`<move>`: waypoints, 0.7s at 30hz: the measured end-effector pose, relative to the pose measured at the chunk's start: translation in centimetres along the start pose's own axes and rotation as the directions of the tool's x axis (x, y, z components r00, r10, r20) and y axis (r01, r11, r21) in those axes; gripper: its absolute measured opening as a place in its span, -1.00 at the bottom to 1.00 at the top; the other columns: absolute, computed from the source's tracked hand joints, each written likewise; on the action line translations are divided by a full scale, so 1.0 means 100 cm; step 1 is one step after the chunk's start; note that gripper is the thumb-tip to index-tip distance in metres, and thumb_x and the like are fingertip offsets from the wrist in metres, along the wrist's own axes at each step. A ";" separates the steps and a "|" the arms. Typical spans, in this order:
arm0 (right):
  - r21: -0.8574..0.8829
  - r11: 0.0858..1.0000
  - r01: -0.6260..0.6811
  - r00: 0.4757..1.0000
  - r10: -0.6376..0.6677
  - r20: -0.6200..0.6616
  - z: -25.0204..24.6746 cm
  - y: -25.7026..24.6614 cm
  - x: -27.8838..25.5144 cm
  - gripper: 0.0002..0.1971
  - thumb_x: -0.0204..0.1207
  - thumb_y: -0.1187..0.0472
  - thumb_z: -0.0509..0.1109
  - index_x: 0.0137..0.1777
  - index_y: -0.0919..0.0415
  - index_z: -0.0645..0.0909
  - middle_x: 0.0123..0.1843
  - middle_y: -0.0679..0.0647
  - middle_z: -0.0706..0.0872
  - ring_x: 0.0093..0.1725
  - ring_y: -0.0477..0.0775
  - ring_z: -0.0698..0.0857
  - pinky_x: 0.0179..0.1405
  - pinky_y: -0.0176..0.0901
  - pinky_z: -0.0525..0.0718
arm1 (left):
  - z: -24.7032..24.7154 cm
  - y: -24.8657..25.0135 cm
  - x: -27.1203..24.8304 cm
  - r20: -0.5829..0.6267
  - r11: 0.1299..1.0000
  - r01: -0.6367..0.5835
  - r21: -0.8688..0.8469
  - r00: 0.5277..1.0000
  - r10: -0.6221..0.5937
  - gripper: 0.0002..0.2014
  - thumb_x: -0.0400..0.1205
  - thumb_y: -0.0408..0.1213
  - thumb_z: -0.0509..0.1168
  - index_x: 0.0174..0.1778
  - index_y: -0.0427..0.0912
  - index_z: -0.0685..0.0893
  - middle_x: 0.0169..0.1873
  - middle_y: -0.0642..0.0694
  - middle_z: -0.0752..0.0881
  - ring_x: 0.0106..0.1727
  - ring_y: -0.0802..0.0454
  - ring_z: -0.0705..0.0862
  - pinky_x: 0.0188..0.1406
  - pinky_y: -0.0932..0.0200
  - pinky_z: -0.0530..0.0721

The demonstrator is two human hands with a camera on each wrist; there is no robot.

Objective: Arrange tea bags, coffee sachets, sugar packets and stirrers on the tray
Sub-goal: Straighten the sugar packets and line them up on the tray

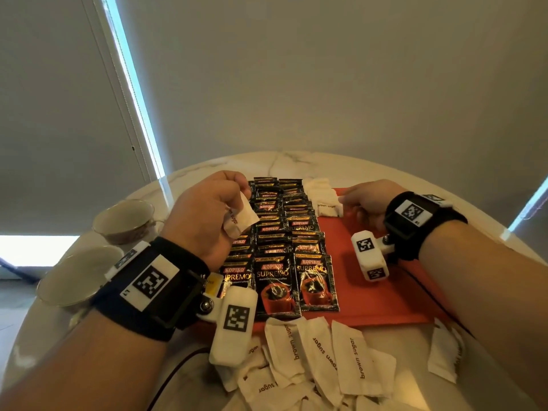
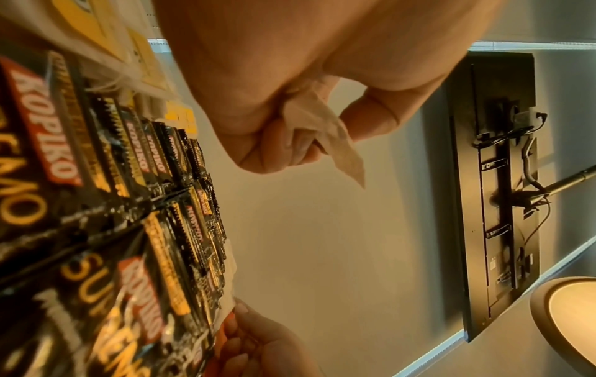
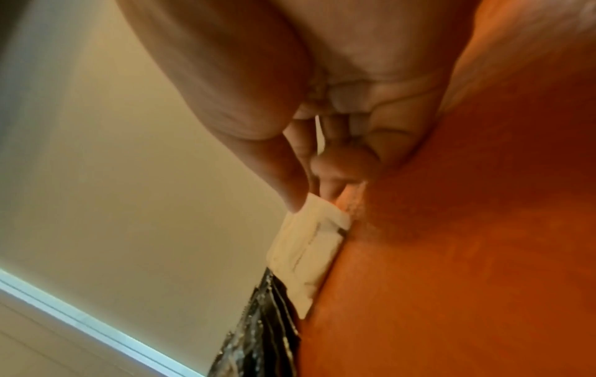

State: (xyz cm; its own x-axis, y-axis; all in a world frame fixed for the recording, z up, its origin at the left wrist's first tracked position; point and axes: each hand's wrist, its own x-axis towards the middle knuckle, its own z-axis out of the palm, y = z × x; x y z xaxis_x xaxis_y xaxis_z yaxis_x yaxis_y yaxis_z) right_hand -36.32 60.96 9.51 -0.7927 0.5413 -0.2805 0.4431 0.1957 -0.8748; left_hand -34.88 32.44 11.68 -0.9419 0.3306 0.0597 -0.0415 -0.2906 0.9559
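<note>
Sugar packets (image 1: 323, 194), white with brown lettering, overlapped beside black coffee sachets (image 1: 296, 232).

Black coffee sachets (image 1: 284, 241) are laid in overlapping rows on the red tray (image 1: 385, 295), a short row of white sugar packets (image 1: 321, 197) is set beside them at the far end, one sugar packet (image 1: 241, 219) is held above, and loose packets (image 1: 320, 357) are heaped before the tray.

- Coffee sachets (image 1: 281, 241) lie in rows on the tray (image 1: 382, 295), beneath the left hand (image 1: 204, 212).
- Stacked sugar packets (image 1: 321, 197) sit at the right hand's (image 1: 367, 200) fingertips.
- Loose sugar packets (image 1: 320, 360) lie nearer than both hands.
- Cups (image 1: 124, 218) stand left of the left hand.
</note>
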 end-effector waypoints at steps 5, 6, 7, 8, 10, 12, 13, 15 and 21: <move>0.023 1.000 0.011 0.998 -0.012 0.056 -0.001 0.005 -0.009 -0.92 0.58 0.33 0.49 0.00 0.29 0.80 -0.15 0.21 0.73 -0.36 0.05 0.56 -0.37 -0.13 0.44 | 0.003 -0.001 -0.002 0.008 1.000 0.001 0.005 1.000 -0.001 -0.72 0.16 -0.43 0.18 -0.24 -0.14 0.59 -0.13 -0.11 0.56 -0.09 -0.11 0.48 -0.44 0.12 0.55; 0.012 1.000 0.003 0.996 -0.004 0.093 0.001 0.004 -0.011 -0.92 0.59 0.33 0.48 -0.02 0.30 0.81 -0.19 0.17 0.73 -0.39 -0.01 0.54 -0.42 -0.20 0.43 | 0.004 -0.002 -0.002 0.013 1.000 0.003 0.009 1.000 -0.003 -0.71 0.14 -0.42 0.18 -0.24 -0.13 0.59 -0.14 -0.11 0.56 -0.09 -0.12 0.48 -0.43 0.11 0.54; -0.013 1.000 -0.003 0.993 0.004 0.114 0.003 0.003 -0.013 -0.92 0.61 0.33 0.48 -0.02 0.30 0.81 -0.20 0.14 0.73 -0.40 -0.04 0.54 -0.45 -0.23 0.45 | 0.004 -0.003 -0.003 0.014 1.000 0.004 0.016 1.000 -0.004 -0.70 0.12 -0.41 0.18 -0.24 -0.13 0.59 -0.13 -0.11 0.56 -0.08 -0.12 0.48 -0.43 0.12 0.54; -0.039 0.999 -0.006 0.992 0.010 0.124 0.005 0.002 -0.014 -0.91 0.62 0.33 0.47 -0.01 0.29 0.81 -0.19 0.14 0.74 -0.39 -0.05 0.55 -0.46 -0.24 0.47 | 0.005 -0.003 -0.002 0.012 1.000 0.007 0.019 1.000 -0.007 -0.69 0.11 -0.39 0.19 -0.23 -0.13 0.59 -0.12 -0.12 0.56 -0.07 -0.13 0.48 -0.45 0.12 0.56; -0.051 0.999 -0.003 0.991 0.010 0.131 0.008 -0.001 -0.015 -0.86 0.64 0.35 0.42 0.02 0.27 0.83 -0.10 0.16 0.77 -0.36 -0.04 0.57 -0.42 -0.22 0.50 | 0.005 -0.004 -0.002 0.009 1.000 0.013 0.017 1.000 -0.013 -0.64 0.02 -0.31 0.24 -0.24 -0.13 0.60 -0.11 -0.14 0.56 -0.05 -0.14 0.48 -0.50 0.15 0.60; 0.043 0.999 0.026 0.995 -0.030 0.100 0.008 0.000 -0.013 -0.82 0.64 0.41 0.36 0.05 0.29 0.81 -0.03 0.19 0.78 -0.33 -0.01 0.57 -0.37 -0.19 0.52 | 0.003 -0.004 0.000 0.005 1.000 0.015 0.015 1.000 -0.015 -0.52 -0.16 -0.24 0.31 -0.28 -0.11 0.62 -0.14 -0.12 0.58 -0.07 -0.14 0.48 -0.52 0.14 0.60; 0.117 0.992 0.056 0.996 -0.063 0.057 0.009 0.001 -0.012 -0.82 0.64 0.43 0.35 0.09 0.31 0.79 0.00 0.20 0.78 -0.28 0.02 0.61 -0.32 -0.16 0.56 | 0.003 -0.004 0.000 0.000 1.000 0.015 0.015 1.000 -0.015 -0.50 -0.20 -0.24 0.32 -0.29 -0.11 0.62 -0.16 -0.11 0.59 -0.08 -0.14 0.48 -0.52 0.13 0.59; 0.247 0.962 0.120 0.993 -0.115 -0.034 0.010 0.003 -0.010 -0.78 0.66 0.37 0.35 0.24 0.28 0.73 0.16 0.20 0.78 -0.02 0.10 0.74 -0.04 -0.09 0.68 | 0.001 -0.004 0.001 -0.001 1.000 0.017 0.012 1.000 -0.017 -0.52 -0.18 -0.25 0.31 -0.28 -0.11 0.63 -0.17 -0.10 0.60 -0.08 -0.14 0.48 -0.51 0.13 0.58; 0.440 0.892 0.104 0.993 -0.116 0.002 0.022 0.004 -0.009 -0.61 0.73 0.20 0.33 0.53 0.24 0.54 0.54 0.16 0.60 0.43 0.16 0.64 0.40 0.02 0.60 | 0.001 -0.006 0.002 0.010 1.000 0.027 0.008 1.000 -0.028 -0.56 -0.10 -0.35 0.28 -0.26 -0.12 0.62 -0.14 -0.12 0.58 -0.07 -0.14 0.48 -0.54 0.15 0.61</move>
State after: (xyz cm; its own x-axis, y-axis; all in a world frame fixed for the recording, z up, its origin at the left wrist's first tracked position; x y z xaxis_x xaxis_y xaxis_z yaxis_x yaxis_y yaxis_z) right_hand -36.37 58.77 8.54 -0.8398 0.5131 -0.1776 0.1290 -0.1293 -0.9832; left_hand -35.05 32.80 11.13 -0.9368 0.3478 0.0363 -0.0647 -0.2745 0.9594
